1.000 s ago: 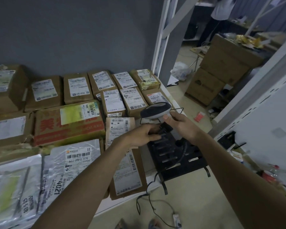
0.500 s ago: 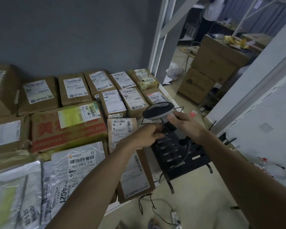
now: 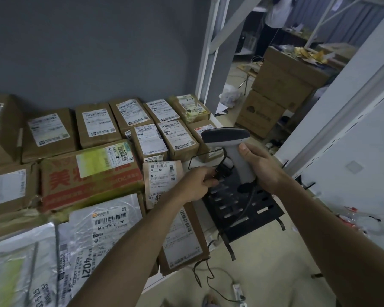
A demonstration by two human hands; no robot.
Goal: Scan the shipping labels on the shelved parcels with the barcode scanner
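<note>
1. Parcels [image 3: 91, 173] in brown cardboard and silver plastic lie flat on the shelf [image 3: 217, 120] to the left of the scanner, white labels facing up.
2. Left hand [image 3: 197, 185], just left of the scanner, pinches a black clip [image 3: 225, 168] on the black stand [image 3: 251, 209].
3. Scanner [image 3: 231, 140], grey and white, stands upright above the stand, head over the right-hand parcels, a black cable [image 3: 208, 273] trailing below.
4. Right hand [image 3: 262, 167] wraps its fingers round the scanner's handle, thumb on top.

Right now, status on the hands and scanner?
Right hand grips scanner handle. Left hand holds black stand. Parcels unobstructed.
</note>
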